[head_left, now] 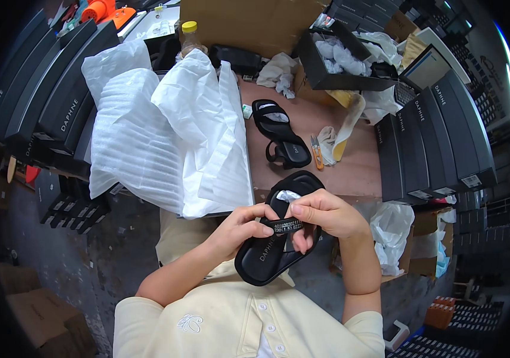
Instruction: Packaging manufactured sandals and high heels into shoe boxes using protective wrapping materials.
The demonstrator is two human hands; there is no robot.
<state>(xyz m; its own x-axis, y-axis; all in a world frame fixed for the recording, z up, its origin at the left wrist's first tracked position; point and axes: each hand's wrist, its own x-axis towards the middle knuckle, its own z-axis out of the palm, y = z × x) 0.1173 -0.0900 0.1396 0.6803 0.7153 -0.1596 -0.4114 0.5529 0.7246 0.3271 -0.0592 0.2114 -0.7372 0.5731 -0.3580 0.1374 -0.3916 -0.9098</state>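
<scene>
A black sandal [258, 262] is held up before my chest, its toe pointing away from me. Its thin strap [287, 226], printed with white characters, is stretched between my two hands. My left hand [247, 225] pinches the strap from the left, thumb on top. On the right, my right hand [326, 215] is closed round the strap's other end, fingertips curled under it. White stuffing [287, 196] shows beneath the toe band. Beyond lies a second black sandal [293, 152] on the pinkish tabletop. Orange-handled thread snips [317, 152] lie to its right.
White tissue and foam sheet [201, 137] cover an open box at the left of the table. Dark shoe boxes stand stacked at left [67, 113] and right [428, 143]. A black open box [338, 71] with crumpled paper, a yellow-capped bottle [190, 36] and a laptop [429, 68] sit farther back.
</scene>
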